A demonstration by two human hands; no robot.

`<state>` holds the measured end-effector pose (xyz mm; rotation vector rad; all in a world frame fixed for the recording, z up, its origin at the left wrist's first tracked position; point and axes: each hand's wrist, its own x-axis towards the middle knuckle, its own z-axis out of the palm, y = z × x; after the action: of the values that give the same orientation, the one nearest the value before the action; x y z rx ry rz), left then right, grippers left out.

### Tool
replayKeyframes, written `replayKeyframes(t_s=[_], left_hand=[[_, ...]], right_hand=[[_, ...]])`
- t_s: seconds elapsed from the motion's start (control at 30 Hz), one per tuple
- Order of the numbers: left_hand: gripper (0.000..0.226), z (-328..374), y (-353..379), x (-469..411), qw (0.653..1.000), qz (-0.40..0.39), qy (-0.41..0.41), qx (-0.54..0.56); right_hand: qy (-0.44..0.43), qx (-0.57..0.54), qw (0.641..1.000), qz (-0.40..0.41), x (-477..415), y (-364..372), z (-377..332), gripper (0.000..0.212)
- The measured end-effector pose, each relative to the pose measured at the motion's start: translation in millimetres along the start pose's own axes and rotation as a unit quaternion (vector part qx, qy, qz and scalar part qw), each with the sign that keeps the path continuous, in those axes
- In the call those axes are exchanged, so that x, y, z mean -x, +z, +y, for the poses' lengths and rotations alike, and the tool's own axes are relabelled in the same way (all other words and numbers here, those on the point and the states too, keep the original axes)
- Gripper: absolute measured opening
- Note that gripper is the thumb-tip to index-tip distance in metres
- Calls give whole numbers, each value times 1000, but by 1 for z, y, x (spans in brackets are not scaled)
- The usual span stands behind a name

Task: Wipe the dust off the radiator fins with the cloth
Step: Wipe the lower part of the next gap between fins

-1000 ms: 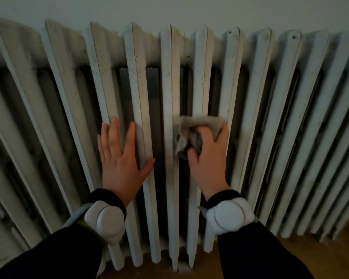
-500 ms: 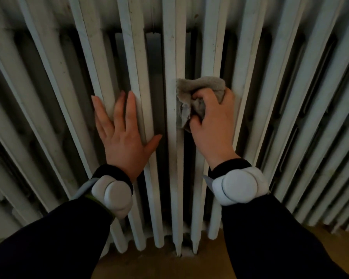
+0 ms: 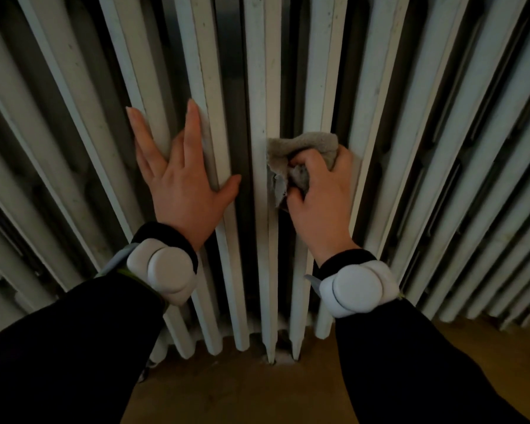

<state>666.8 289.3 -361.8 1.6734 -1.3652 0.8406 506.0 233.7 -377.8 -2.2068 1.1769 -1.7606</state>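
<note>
Cloth (image 3: 303,151), grey and bunched, is abt mid-height on the radiator fins (image 3: 259,71). It's pressed over the gap btw the centre fin and the next one to its right. Right hand (image 3: 322,203) grips it, fingers curled round the wad, thumb tucked into the folds.

Vs 1 s ago, the cloth is on the same pair of fins, same grip. It looks a bit lower along them, but the view has also closed in and dropped: fin tops and wall no longer show, so can't be sure. Prob a down-stroke in progress on this one gap, w/ plenty of fins either side not yet reached. Dust itself is too fine to judge here.

Left hand (image 3: 181,179) lies flat on the fins left of centre, holding nothing, fingers straight. They were held together a sec ago; now they're parted either side of a fin ridge, thumb out toward the next fin. Reads as bracing only.

White wrist units (image 3: 166,270) on both dark sleeves, brown floor (image 3: 242,393) below.
</note>
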Motion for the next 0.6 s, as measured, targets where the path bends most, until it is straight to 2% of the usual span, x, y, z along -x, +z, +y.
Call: replayKeyframes(t_s=[0.37, 0.5, 0.6], left_hand=[[97, 1, -3, 1, 1000, -11, -2, 6], [99, 3, -5, 1, 1000, -21, -6, 7], [99, 2, -7, 2, 1000, -20, 2, 13]], right_hand=[[9, 21, 999, -48, 57, 18, 29, 39], [32, 14, 994, -101, 62, 13, 30, 44], [44, 5, 995, -94, 53, 1, 19, 36]])
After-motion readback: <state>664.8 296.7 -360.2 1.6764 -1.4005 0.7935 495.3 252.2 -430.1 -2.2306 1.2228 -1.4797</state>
